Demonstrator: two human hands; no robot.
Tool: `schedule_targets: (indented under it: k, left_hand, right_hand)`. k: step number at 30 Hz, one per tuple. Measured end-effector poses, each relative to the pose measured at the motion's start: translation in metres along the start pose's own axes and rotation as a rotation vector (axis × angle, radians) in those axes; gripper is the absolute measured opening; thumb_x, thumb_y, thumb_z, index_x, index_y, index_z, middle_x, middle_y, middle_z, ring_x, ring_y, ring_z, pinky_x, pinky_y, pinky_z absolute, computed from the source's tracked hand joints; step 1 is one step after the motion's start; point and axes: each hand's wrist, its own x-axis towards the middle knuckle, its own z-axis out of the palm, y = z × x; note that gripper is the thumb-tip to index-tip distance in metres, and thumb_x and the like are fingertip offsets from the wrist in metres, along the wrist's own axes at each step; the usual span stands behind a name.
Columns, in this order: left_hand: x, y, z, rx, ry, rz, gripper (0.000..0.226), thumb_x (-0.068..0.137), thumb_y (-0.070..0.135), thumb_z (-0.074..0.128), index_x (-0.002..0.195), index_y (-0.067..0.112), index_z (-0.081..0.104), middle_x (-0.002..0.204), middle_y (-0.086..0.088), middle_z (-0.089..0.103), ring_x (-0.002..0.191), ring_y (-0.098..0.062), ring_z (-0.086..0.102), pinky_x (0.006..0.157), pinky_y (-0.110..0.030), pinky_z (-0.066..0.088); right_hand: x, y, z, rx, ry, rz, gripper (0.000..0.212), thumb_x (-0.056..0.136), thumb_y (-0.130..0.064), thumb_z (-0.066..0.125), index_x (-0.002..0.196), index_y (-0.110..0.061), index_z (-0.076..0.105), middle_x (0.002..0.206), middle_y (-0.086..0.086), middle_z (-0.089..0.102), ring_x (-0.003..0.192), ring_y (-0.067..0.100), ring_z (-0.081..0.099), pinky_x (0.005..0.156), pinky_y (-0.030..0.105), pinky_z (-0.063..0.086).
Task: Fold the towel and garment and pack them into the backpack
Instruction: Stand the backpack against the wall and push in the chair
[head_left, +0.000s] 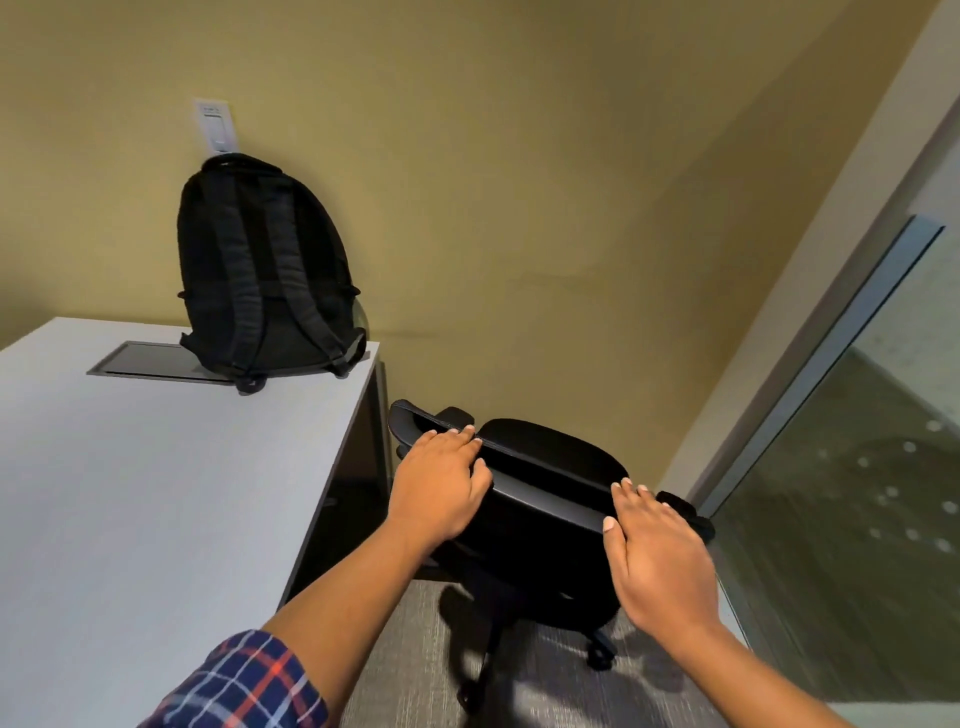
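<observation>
The black backpack (262, 270) stands upright at the far right corner of the white table (130, 493), straps facing me, its top closed. No towel or garment is in view. My left hand (441, 483) rests on the top rim of a black office chair's backrest (545, 483), fingers lying flat over the edge and thumb against the near side. My right hand (657, 556) touches the same rim further right with straight fingers. Neither hand holds anything.
The chair stands on grey carpet just right of the table's edge, its wheeled base (597, 654) below my hands. A dark cable hatch (150, 358) is set into the table beside the backpack. A glass wall (857, 441) runs along the right; a yellow wall lies behind.
</observation>
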Motion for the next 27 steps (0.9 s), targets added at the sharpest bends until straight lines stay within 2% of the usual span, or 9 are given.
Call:
schedule_targets:
  k: [3, 5, 8, 12, 15, 20, 24, 27]
  left_hand:
    - [-0.003, 0.004, 0.0, -0.013, 0.021, -0.049, 0.047, 0.095, 0.037, 0.033, 0.13, 0.02, 0.06, 0.146, 0.006, 0.049, 0.135, -0.007, 0.04, 0.116, -0.027, 0.019]
    - [-0.006, 0.007, 0.0, -0.023, 0.033, -0.083, 0.044, 0.094, 0.037, 0.034, 0.115, 0.02, 0.069, 0.144, 0.007, 0.051, 0.133, -0.007, 0.042, 0.116, -0.026, 0.02]
    - [-0.011, 0.021, 0.001, -0.016, 0.046, -0.117, 0.047, 0.092, 0.04, 0.029, 0.099, 0.018, 0.071, 0.142, 0.005, 0.053, 0.131, -0.008, 0.045, 0.116, -0.027, 0.023]
    - [-0.018, 0.044, 0.001, -0.001, 0.019, -0.15, 0.057, 0.089, 0.044, 0.019, 0.099, 0.018, 0.069, 0.143, 0.003, 0.052, 0.132, -0.01, 0.045, 0.116, -0.029, 0.023]
    - [-0.03, 0.061, 0.005, 0.011, -0.026, -0.142, 0.052, 0.091, 0.043, 0.022, 0.1, 0.019, 0.068, 0.144, 0.002, 0.05, 0.133, -0.01, 0.043, 0.116, -0.03, 0.023]
    - [-0.05, 0.089, 0.007, 0.063, -0.01, -0.158, 0.048, 0.093, 0.041, 0.027, 0.103, 0.021, 0.07, 0.14, 0.004, 0.055, 0.13, -0.009, 0.048, 0.112, -0.028, 0.029]
    - [-0.078, 0.105, 0.004, 0.082, 0.024, -0.192, 0.046, 0.091, 0.041, 0.03, 0.096, 0.022, 0.072, 0.135, 0.004, 0.06, 0.125, -0.01, 0.054, 0.107, -0.029, 0.037]
    - [-0.102, 0.114, 0.001, 0.086, 0.039, -0.24, 0.041, 0.09, 0.041, 0.035, 0.092, 0.022, 0.071, 0.133, 0.003, 0.061, 0.123, -0.011, 0.056, 0.105, -0.029, 0.039]
  right_hand:
    - [-0.001, 0.002, -0.001, 0.014, 0.0, -0.033, 0.066, 0.098, -0.048, 0.014, 0.142, -0.014, 0.049, 0.146, 0.001, 0.051, 0.138, 0.015, 0.044, 0.114, 0.032, 0.031]
    - [-0.002, 0.007, -0.002, 0.019, 0.001, -0.056, 0.065, 0.098, -0.048, 0.016, 0.142, -0.014, 0.049, 0.145, 0.001, 0.052, 0.137, 0.015, 0.045, 0.113, 0.033, 0.033]
    - [-0.001, 0.02, -0.003, 0.028, -0.011, -0.091, 0.064, 0.099, -0.048, 0.016, 0.143, -0.014, 0.048, 0.146, 0.001, 0.051, 0.138, 0.016, 0.045, 0.114, 0.034, 0.033]
    - [0.003, 0.043, -0.007, 0.044, -0.018, -0.125, 0.063, 0.099, -0.047, 0.018, 0.14, -0.013, 0.051, 0.144, 0.003, 0.054, 0.136, 0.018, 0.047, 0.112, 0.036, 0.036]
    - [0.001, 0.062, -0.009, 0.046, -0.013, -0.144, 0.063, 0.099, -0.047, 0.018, 0.139, -0.015, 0.053, 0.142, 0.001, 0.056, 0.135, 0.019, 0.048, 0.112, 0.037, 0.037]
    - [-0.002, 0.086, -0.014, 0.062, 0.008, -0.137, 0.066, 0.1, -0.051, 0.013, 0.133, -0.019, 0.06, 0.134, -0.003, 0.062, 0.132, 0.018, 0.052, 0.107, 0.038, 0.042]
    - [-0.012, 0.098, -0.014, 0.09, 0.021, -0.184, 0.058, 0.099, -0.045, 0.02, 0.132, -0.019, 0.061, 0.133, -0.003, 0.063, 0.131, 0.017, 0.052, 0.106, 0.032, 0.035]
    - [-0.021, 0.1, -0.014, 0.127, 0.038, -0.237, 0.064, 0.101, -0.046, 0.014, 0.13, -0.018, 0.063, 0.131, -0.002, 0.064, 0.128, 0.019, 0.055, 0.104, 0.032, 0.034]
